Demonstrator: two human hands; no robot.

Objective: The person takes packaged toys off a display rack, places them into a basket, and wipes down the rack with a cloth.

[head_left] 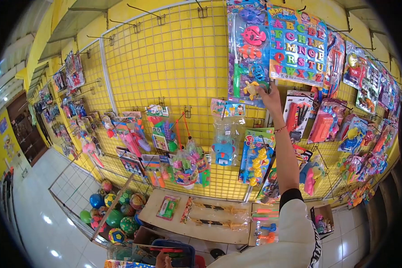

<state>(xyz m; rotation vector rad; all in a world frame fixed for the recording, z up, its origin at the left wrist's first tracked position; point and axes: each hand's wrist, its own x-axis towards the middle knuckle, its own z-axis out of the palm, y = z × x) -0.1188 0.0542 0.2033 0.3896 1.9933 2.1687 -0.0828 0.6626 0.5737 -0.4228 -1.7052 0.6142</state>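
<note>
My right hand (270,99) reaches up to the wall grid, its fingers closed at the lower right corner of a blue fishing toy pack (249,58) with plastic sea animals and a green rod. Beside that pack hangs a magnetic alphabet letter card (298,47). At the bottom of the view my left hand (163,259) is partly cut off, its fingers curled beside a clear-wrapped package with red and green parts (169,249). What it holds is hidden. A colourful printed packet (126,264) shows at the bottom edge.
The yellow wall grid (165,58) carries hooks and many packed toys, among them a blue elephant toy (224,151). Below, a wooden bench (169,227) holds toy packs with sword shapes. Left of it stands a wire cage (63,176) with colourful balls (115,218).
</note>
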